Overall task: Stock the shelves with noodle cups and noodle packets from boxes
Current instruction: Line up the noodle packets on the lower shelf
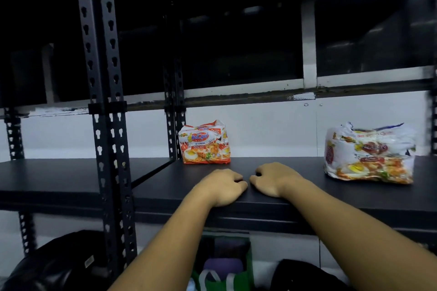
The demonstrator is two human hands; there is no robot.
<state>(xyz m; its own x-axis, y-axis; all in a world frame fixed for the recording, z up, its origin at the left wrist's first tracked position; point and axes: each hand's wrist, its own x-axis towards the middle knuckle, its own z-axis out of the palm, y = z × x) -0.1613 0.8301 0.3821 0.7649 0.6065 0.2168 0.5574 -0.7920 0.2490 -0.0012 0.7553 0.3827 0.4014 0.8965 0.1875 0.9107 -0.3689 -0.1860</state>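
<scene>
Resting side by side on the black shelf [331,198] at the centre of the frame, the left hand [222,187] and right hand [274,178] are curling their fingers under, holding nothing. An orange noodle packet [204,143] is standing just above them, against the wall. A white noodle multipack [369,153] is lying at the right of the frame. A green bag [244,274] is sitting at bottom centre.

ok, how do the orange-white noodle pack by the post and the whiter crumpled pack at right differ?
The orange-white noodle pack stands squarely at the back of the black shelf, label readable; the whiter crumpled pack sits nearer the front edge, turned at an angle, print blurred. The first shows more orange, the second more white. Both rest on that shelf.
</scene>
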